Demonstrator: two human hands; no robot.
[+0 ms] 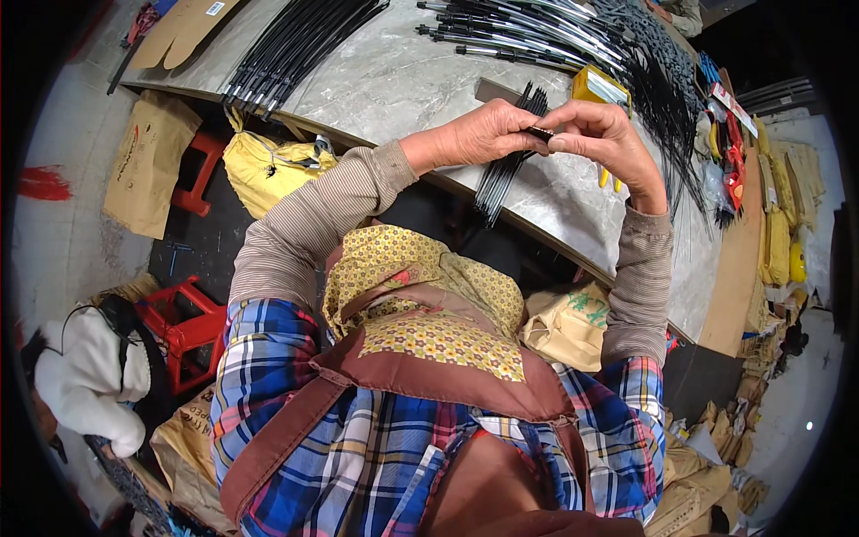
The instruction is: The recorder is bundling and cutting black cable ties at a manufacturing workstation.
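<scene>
My grey marble-patterned worktable (394, 80) carries a bundle of black rods (295, 40), chrome-tipped rods (528, 36), a yellow box (598, 87), a fanned black rod bunch (501, 179) and flat cardboard (183, 31).

Black rods (506, 170) on a grey marble-patterned table (385, 80); blue-red plaid shirt (358, 447), yellow floral apron (420, 295), red stool (183, 327).

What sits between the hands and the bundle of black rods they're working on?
Nothing visible. The left hand and right hand already pinch the top end of the black rod bundle between them, and its lower end rests on the grey marble-pattern table.
</scene>
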